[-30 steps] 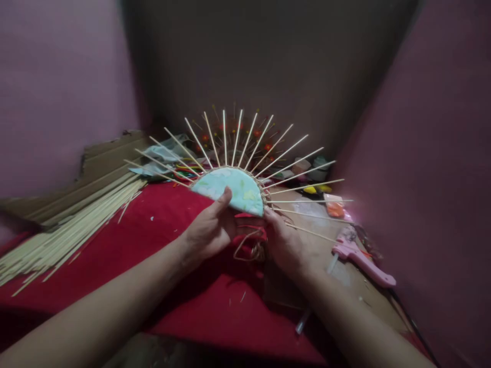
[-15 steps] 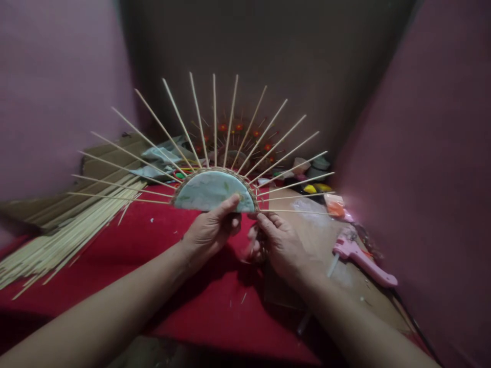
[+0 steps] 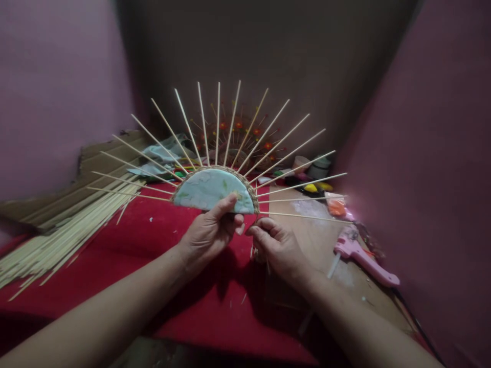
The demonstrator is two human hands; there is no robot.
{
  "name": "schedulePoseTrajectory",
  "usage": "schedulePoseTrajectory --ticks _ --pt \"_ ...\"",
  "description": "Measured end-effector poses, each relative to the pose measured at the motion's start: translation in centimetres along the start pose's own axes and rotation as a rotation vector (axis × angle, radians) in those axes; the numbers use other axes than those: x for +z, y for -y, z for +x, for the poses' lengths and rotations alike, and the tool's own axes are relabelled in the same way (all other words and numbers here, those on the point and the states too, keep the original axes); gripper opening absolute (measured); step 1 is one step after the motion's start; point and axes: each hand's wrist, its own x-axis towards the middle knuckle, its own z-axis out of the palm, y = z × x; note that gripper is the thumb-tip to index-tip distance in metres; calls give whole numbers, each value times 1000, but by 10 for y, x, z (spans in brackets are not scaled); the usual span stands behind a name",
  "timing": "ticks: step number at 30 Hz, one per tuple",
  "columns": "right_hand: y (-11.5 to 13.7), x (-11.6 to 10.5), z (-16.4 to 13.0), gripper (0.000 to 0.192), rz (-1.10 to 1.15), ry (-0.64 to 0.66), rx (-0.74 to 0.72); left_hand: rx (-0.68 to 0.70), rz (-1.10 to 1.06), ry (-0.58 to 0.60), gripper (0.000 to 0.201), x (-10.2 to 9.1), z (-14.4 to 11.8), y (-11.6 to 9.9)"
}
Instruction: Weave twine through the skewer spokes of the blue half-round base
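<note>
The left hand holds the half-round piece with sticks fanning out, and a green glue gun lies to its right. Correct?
No: the glue gun is pink, not green, as the head view shows. The rest stands: left hand holding the half-round piece, gun to its right.

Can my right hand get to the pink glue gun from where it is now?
Probably yes: the pink glue gun lies to the right of the right hand, its handle uncovered. The hand would likely have to drop the twine it seems to pinch and stay clear of the lowest stick.
</note>
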Motion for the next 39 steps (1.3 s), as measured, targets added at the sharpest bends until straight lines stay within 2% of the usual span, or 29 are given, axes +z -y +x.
schedulePoseTrajectory --ticks 5,11,15,18,23,25,29,31,36,39 --pt "0 1 -3 22 -111 -17 -56 21 17 15 5 2 1 -4" --pt "4 -5 -11 16 -572 -44 -337 115 94 -19 5 -1 5 -11" --pt "4 -9 -11 14 -628 -130 -446 93 164 26 11 -4 6 -11" --pt "4 -9 -11 13 -510 -87 -383 85 160 31 8 -6 7 -9" --pt "16 -12 -8 10 -62 -46 -133 110 164 61 6 -8 9 -11" --pt "24 -17 -5 7 109 -49 -133 156 142 63 5 -9 12 -15" --pt "38 -31 -2 8 381 76 -92 249 112 6 9 -9 18 -29" --pt "43 -37 -1 9 420 90 -54 279 123 -21 10 -10 20 -34" --pt "47 -54 6 12 401 -39 -135 314 200 -36 5 -15 25 -32" --pt "46 -65 11 9 377 1 -132 337 211 -45 4 -14 26 -32"
